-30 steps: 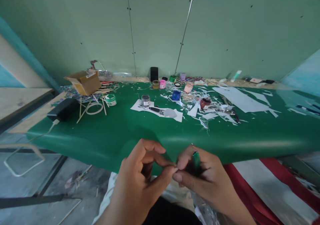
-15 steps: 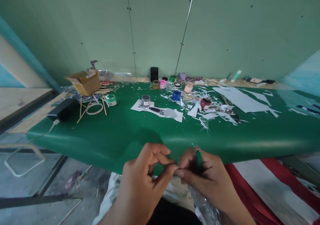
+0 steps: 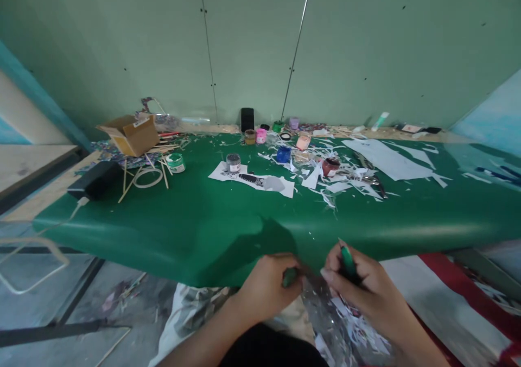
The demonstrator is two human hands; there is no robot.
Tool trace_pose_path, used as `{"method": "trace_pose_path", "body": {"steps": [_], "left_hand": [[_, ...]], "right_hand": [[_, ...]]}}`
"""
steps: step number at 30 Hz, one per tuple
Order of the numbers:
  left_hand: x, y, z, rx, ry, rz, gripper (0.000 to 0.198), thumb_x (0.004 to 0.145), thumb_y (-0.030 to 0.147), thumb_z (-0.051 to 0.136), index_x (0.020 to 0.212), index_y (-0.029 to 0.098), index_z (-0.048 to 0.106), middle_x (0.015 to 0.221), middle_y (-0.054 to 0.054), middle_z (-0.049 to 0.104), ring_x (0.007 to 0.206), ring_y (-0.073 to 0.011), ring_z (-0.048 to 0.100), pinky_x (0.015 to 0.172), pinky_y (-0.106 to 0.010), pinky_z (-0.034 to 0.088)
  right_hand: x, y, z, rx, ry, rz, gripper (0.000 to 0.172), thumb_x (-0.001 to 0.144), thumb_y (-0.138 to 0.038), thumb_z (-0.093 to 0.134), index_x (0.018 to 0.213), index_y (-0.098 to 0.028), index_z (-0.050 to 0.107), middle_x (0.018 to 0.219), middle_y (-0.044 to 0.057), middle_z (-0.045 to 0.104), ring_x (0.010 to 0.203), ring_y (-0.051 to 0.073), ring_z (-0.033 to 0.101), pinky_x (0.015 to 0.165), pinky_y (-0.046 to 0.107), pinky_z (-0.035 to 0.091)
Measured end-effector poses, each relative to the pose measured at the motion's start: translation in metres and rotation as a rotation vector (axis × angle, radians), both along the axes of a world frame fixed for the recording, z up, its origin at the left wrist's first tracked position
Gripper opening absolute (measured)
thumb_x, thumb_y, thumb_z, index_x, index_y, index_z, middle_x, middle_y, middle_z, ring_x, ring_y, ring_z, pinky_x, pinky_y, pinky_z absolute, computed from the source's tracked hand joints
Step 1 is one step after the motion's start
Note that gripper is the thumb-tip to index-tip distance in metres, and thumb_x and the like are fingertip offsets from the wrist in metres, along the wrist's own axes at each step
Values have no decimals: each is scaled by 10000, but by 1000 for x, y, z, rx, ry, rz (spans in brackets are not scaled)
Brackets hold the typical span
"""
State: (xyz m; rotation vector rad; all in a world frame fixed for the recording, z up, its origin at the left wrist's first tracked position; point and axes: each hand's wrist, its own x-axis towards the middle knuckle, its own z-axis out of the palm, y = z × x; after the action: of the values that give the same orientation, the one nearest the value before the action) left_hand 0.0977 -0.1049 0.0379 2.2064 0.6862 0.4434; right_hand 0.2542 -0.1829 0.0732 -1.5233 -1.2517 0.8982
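Observation:
My right hand (image 3: 362, 280) is closed around a slim green tool (image 3: 348, 261) with a pale pointed tip sticking up past the fingers; its exact kind is unclear. To its left, my left hand (image 3: 272, 283) has its fingers curled into a loop, and whatever they may pinch is hidden. Both hands hover by the front edge of the green-covered table (image 3: 163, 236), a small gap between them. Under them, over my lap, hangs a clear plastic bag (image 3: 366, 331) with white paper scraps inside. A paper cutout with a black-and-grey knife picture (image 3: 260, 181) lies beyond my hands.
A grey paint jar (image 3: 233, 163) stands on the paper, with blue (image 3: 284, 154) and dark red (image 3: 331, 166) jars to the right among paper scraps. At left are a cardboard box (image 3: 140, 136), a tape roll (image 3: 147, 178), sticks and a black box (image 3: 95, 179) with a cable.
My hands have moved apart: the left went right and down, the right went slightly right with the green tool. The plastic bag with scraps shows more between them. The view shifted a little.

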Motion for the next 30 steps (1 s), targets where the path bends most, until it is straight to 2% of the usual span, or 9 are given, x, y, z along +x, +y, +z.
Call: {"method": "trace_pose_path", "body": {"steps": [4,5,7,9,12,17,23,27,30], "left_hand": [[46,-17,-50,12,76,-202,217,831,142,512,918,216,696,986,-5,719,926,-155,655,824,-266,493],[57,-24,-62,29,94,-236,183,815,177,556,930,202,696,1078,-40,700,1027,-208,627,873,-329,483],[74,-40,-84,68,109,-335,287,708,286,707,982,202,687,1343,-84,556,1253,-314,471,953,-430,436],[83,-52,-102,102,126,-463,157,731,252,679,886,234,690,1338,-27,565,1278,-279,453,987,-437,407],[84,-58,-118,105,130,-555,54,784,233,633,810,236,681,1213,13,649,1191,-207,534,1021,-373,383],[80,-47,-122,49,145,-503,208,904,241,466,908,210,672,1074,-22,704,1043,-175,626,950,-296,441],[79,-43,-118,-17,145,-517,205,904,258,466,894,239,670,1020,22,725,991,-155,662,846,-240,486],[79,-45,-115,-29,166,-461,233,929,276,426,966,237,653,941,33,741,856,-125,693,697,-196,503],[76,-44,-110,0,165,-424,234,927,266,426,984,242,651,935,35,745,851,-124,695,685,-195,508]], "right_hand": [[10,23,-1,35,-73,38,269,902,-481,464,825,-224,450,649,-35,531,472,78,362,475,238,302],[10,32,-3,27,-115,79,273,927,-489,404,873,-226,448,680,-29,548,464,78,355,470,239,301],[7,55,-8,-31,-279,149,276,965,-465,292,910,-232,428,733,-16,575,467,86,368,478,243,310],[5,81,-16,-104,-493,196,261,976,-404,263,862,-231,423,734,-5,584,481,97,399,485,248,301],[5,117,-26,-141,-586,247,209,952,-343,348,831,-226,472,702,12,601,513,116,454,488,254,284],[13,149,-30,-165,-625,350,192,933,-332,420,858,-231,565,649,14,627,535,128,521,503,252,314],[11,152,-26,-106,-723,408,190,930,-319,440,866,-236,599,622,8,605,518,120,490,511,268,290],[10,154,-28,-54,-772,439,202,938,-312,430,873,-243,609,612,0,579,521,118,465,514,276,269],[11,155,-30,-18,-796,449,203,941,-301,427,875,-245,610,629,2,575,534,118,452,527,281,262]]}}
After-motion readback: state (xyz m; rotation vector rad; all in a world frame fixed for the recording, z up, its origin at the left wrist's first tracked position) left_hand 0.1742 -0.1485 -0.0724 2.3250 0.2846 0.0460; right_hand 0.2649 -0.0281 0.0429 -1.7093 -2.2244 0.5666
